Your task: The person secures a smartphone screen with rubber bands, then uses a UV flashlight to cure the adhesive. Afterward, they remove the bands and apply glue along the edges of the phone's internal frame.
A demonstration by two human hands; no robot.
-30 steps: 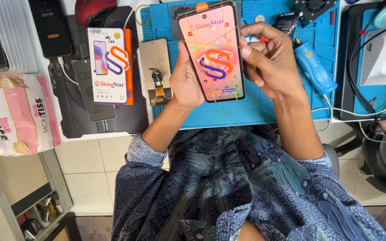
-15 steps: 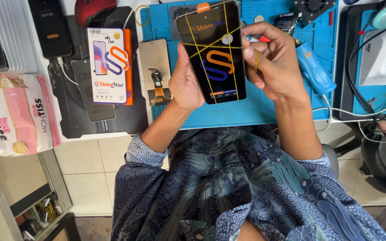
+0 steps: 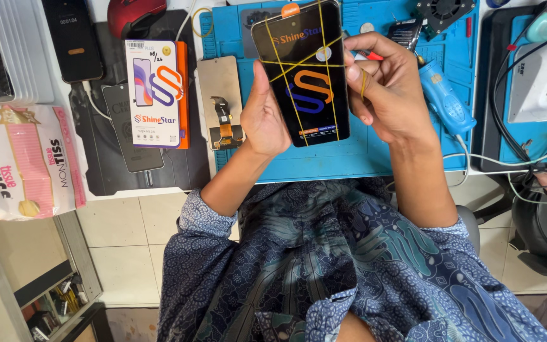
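Phone (image 3: 305,76) now tilted darker, both hands, left (image 3: 262,113) and right (image 3: 384,88), closed around its rubber-banded sides above blue mat (image 3: 349,158).

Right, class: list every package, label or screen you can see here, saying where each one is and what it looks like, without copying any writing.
Phone screen: held between both hands, dark, orange and blue logo, yellow rubber bands crossed over it.
Box: left of the hands, upright rectangle, white front, orange side.
Tissue pack: far left, pink and white, soft.
Bare screen part: beside the box, tan back facing up.
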